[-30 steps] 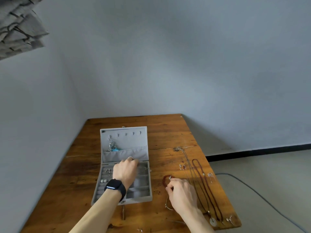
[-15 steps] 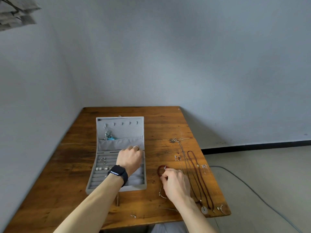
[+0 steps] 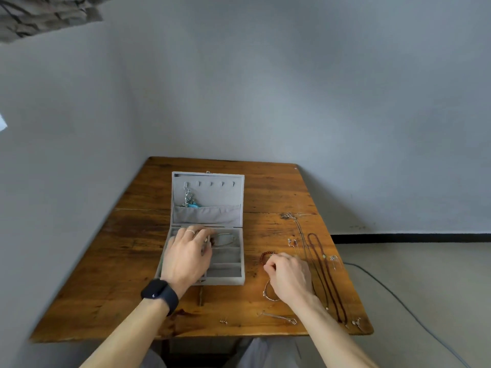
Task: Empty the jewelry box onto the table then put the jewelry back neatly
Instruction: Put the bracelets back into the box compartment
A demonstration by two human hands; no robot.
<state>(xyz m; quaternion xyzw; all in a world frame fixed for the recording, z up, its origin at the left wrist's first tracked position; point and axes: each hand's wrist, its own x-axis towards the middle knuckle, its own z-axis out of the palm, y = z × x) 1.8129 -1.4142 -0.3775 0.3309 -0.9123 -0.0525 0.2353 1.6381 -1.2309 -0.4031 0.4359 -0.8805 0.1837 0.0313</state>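
I log the right hand (image 3: 288, 277) as nearer; it pinches the red-brown bead bracelet (image 3: 266, 256) toward the wooden table (image 3: 265, 187)'s right edge; open grey velvet jewelry box (image 3: 225, 257) lies directly left; left hand (image 3: 186, 257) fingers bent into its far compartment, grip I cannot tell.

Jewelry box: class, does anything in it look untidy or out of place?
Yes. In the jewelry box lid, one chain with a turquoise piece hangs bunched from the leftmost hook, slumping into the pocket; the other hooks are bare.
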